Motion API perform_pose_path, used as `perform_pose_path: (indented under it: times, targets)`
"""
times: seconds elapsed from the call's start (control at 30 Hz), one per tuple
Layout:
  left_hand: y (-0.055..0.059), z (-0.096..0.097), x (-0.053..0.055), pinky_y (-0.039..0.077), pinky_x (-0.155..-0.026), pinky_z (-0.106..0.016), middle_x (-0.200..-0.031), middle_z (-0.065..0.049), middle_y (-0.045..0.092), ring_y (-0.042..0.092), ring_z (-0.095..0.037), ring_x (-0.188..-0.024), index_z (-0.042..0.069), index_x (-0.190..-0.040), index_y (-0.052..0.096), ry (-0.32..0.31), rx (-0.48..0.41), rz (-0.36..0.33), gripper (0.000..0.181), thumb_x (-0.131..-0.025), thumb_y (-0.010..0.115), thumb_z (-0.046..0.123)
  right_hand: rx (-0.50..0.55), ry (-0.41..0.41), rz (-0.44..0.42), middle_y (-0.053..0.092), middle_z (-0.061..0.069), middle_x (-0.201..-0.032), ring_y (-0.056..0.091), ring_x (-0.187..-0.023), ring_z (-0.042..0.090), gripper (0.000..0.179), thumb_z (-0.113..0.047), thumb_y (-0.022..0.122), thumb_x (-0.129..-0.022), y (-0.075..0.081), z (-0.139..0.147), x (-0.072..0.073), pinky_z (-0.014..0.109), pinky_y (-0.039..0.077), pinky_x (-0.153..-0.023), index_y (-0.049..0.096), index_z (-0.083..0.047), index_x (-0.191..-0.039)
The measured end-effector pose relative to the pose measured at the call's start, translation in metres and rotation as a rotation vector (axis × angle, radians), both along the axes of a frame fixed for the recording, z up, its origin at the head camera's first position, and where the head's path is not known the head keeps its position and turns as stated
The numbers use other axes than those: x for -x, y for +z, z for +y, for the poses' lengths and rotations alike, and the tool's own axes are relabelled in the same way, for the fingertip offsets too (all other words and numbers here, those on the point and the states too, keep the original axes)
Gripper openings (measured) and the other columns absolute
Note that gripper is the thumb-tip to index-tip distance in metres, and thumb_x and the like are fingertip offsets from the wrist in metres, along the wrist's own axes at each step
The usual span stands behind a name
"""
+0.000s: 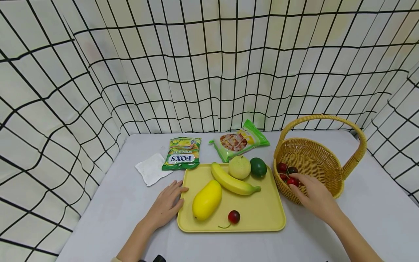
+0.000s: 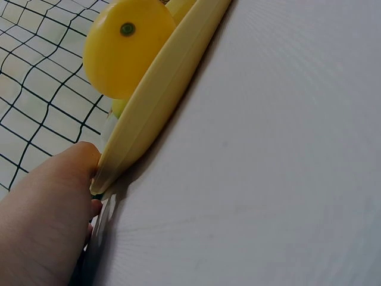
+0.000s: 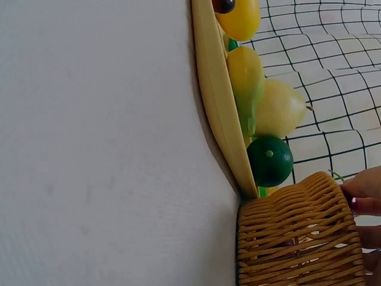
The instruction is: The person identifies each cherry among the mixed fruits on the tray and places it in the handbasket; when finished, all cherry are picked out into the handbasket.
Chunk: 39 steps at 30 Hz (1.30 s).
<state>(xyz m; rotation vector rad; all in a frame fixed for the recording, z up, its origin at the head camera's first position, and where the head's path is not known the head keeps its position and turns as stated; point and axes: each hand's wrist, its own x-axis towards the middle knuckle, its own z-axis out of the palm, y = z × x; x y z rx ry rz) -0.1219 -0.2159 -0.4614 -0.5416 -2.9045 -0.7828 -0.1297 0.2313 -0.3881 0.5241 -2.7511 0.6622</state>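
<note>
A person's right hand [image 1: 315, 196] reaches over the near rim of a woven wicker basket [image 1: 314, 160] at the right of the frame, fingertips at a small cluster of cherries [image 1: 288, 174] lying inside; whether the fingers have closed on one cannot be told from any view. The cherries are glossy, red to dark red, round and small. They look light, smooth and easily bruised, so a gentle pinch at the stem or across the body would suit. The left hand [image 1: 167, 205] rests flat on the grey desk [image 1: 108, 203], fingers relaxed and holding nothing, fingertips touching the left edge of a yellow tray [image 1: 262, 218]. On the tray lie a mango [image 1: 207, 200], a banana [image 1: 233, 180], a pale pear [image 1: 239, 167], a green lime [image 1: 258, 167] and one stemmed cherry [image 1: 234, 217].
</note>
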Motion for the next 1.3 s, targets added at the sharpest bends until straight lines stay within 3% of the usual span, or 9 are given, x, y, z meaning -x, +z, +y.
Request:
perform_pose_path:
  times: [0.37, 0.5, 0.63, 0.87, 1.3]
  targets:
    - [0.001, 0.0, -0.001, 0.018, -0.108, -0.048, -0.144, -0.007, 0.035, 0.022, -0.026, -0.136, 0.02, -0.124, 0.053, 0.015, -0.001, -0.03, 0.032, -0.093, 0.05, 0.025, 0.035, 0.024, -0.08, 0.064, 0.017, -0.103, 0.061, -0.087, 0.028, 0.032, -0.018, 0.061, -0.088, -0.006, 0.006, 0.015, 0.041, 0.052, -0.066, 0.057, 0.0, -0.115]
    - [0.0, 0.0, -0.001, 0.018, -0.108, -0.047, -0.144, -0.007, 0.035, 0.022, -0.026, -0.136, 0.02, -0.124, 0.053, 0.016, 0.002, -0.029, 0.032, -0.092, 0.051, 0.025, 0.042, 0.036, -0.108, 0.065, 0.011, -0.091, 0.061, -0.076, 0.02, 0.033, -0.017, 0.063, -0.086, -0.007, 0.007, 0.021, 0.03, 0.05, -0.057, 0.058, 0.001, -0.112]
    - [0.0, 0.001, -0.001, 0.018, -0.108, -0.048, -0.144, -0.007, 0.036, 0.022, -0.026, -0.136, 0.019, -0.124, 0.053, 0.014, 0.002, -0.02, 0.032, -0.092, 0.051, 0.024, 0.043, 0.04, -0.159, 0.063, 0.004, -0.083, 0.058, -0.072, 0.017, 0.031, -0.019, 0.065, -0.085, -0.006, 0.009, 0.026, 0.027, 0.048, -0.055, 0.06, 0.0, -0.108]
    - [0.0, 0.0, 0.0, 0.018, -0.108, -0.048, -0.143, -0.008, 0.036, 0.023, -0.027, -0.135, 0.019, -0.123, 0.054, 0.01, 0.005, -0.01, 0.032, -0.092, 0.052, 0.023, 0.042, 0.055, -0.227, 0.062, 0.002, -0.084, 0.058, -0.075, 0.016, 0.028, -0.014, 0.067, -0.082, -0.01, 0.014, 0.033, 0.025, 0.048, -0.056, 0.061, -0.001, -0.107]
    - [0.001, 0.0, 0.0, 0.018, -0.108, -0.047, -0.144, -0.007, 0.035, 0.022, -0.026, -0.136, 0.02, -0.123, 0.053, 0.005, 0.01, -0.016, 0.032, -0.092, 0.05, 0.024, 0.059, 0.081, -0.248, 0.064, -0.001, -0.084, 0.059, -0.074, 0.014, 0.02, -0.008, 0.066, -0.081, -0.015, 0.016, 0.038, 0.027, 0.049, -0.06, 0.064, -0.004, -0.101]
